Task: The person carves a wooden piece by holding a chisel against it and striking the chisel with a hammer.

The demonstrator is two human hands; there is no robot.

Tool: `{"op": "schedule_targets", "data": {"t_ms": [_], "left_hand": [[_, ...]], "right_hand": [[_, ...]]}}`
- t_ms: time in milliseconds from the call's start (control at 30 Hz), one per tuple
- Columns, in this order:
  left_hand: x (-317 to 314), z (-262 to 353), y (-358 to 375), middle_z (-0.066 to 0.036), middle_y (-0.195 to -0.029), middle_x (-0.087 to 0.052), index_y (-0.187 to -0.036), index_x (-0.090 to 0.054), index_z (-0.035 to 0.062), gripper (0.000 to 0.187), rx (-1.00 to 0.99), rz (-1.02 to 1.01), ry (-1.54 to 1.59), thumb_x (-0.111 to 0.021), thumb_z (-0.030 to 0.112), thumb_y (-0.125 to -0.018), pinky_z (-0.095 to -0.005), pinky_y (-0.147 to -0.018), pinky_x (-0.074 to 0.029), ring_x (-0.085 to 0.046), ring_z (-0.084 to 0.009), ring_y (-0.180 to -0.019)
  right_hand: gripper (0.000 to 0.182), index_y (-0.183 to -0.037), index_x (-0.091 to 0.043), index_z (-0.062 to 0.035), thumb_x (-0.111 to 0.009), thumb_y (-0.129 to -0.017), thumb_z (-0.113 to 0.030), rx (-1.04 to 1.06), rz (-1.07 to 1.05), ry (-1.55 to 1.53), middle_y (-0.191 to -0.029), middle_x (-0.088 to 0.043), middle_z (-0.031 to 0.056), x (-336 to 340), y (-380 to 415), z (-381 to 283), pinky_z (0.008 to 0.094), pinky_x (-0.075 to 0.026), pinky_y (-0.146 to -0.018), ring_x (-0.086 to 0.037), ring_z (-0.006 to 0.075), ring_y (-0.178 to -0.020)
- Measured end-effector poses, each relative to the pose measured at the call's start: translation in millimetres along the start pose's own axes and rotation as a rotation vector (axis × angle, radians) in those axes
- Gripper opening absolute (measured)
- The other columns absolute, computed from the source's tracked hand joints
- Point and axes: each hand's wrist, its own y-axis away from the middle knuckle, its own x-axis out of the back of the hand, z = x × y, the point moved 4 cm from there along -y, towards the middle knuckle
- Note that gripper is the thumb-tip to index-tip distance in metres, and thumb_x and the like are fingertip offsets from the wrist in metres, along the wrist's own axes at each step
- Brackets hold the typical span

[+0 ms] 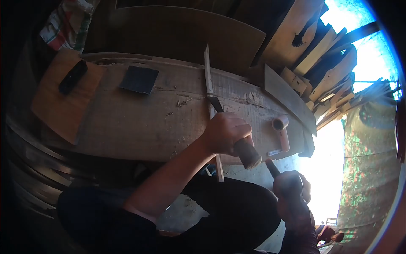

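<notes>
My left hand [228,131] is wrapped round the handle of a chisel [248,155], whose dark flat blade points away from me. The blade's end meets a thin wooden strip [209,78] that lies across the bench and sticks out past its near edge. Lower right, my right hand [292,186] is closed round a dark rod-shaped tool [272,168]. That tool's free end points up toward the butt of the chisel handle, with a gap between them. Most of the tool is hidden by the fingers.
Wood chips [182,102] lie on the worn workbench [139,122]. A dark square piece [139,79] and a curved brown board [67,101] with a black object [73,77] are left. Right stands a pale pink cylindrical object [282,133]; stacked boards [321,55] lean behind.
</notes>
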Motion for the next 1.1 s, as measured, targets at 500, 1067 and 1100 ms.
{"op": "schedule_targets", "data": {"t_ms": [500,1067,1100], "left_hand": [[20.0,5.3,-13.5,-0.004,-0.053,-0.049,-0.061,-0.046,0.0098,0.028,-0.029,0.141,0.025,-0.073,0.003,-0.062,-0.0328,-0.046,-0.042,-0.054,-0.0215,-0.045],[10.2,1.0,-10.1,-0.005,-0.054,-0.048,-0.061,-0.045,0.0098,0.026,-0.066,0.105,0.02,-0.07,0.003,-0.063,-0.0344,-0.047,-0.042,-0.052,-0.0234,-0.046],[9.3,2.1,-8.5,-0.004,-0.054,-0.048,-0.061,-0.045,0.01,0.026,-0.059,0.112,0.047,-0.07,0.003,-0.063,-0.0344,-0.047,-0.041,-0.052,-0.0233,-0.046]], "right_hand": [[0.038,-0.075,-0.06,-0.0028,-0.058,-0.089,-0.038,0.184,-0.399,0.085,-0.061,-0.057,0.01,-1.3,-34.0,-37.8,0.0375,-0.051,-0.063,-0.059,0.0258,-0.053],[0.065,-0.072,-0.057,-0.0034,-0.038,-0.101,-0.059,0.261,-0.545,-0.026,-0.059,-0.054,0.0071,-2.2,-44.2,-22.9,0.0357,-0.054,-0.067,-0.058,0.023,-0.046],[0.067,-0.076,-0.058,-0.0027,-0.039,-0.099,-0.062,0.421,-0.547,-0.196,-0.059,-0.054,0.0077,1.9,-39.4,-28.8,0.0362,-0.05,-0.057,-0.058,0.026,-0.048]]}}
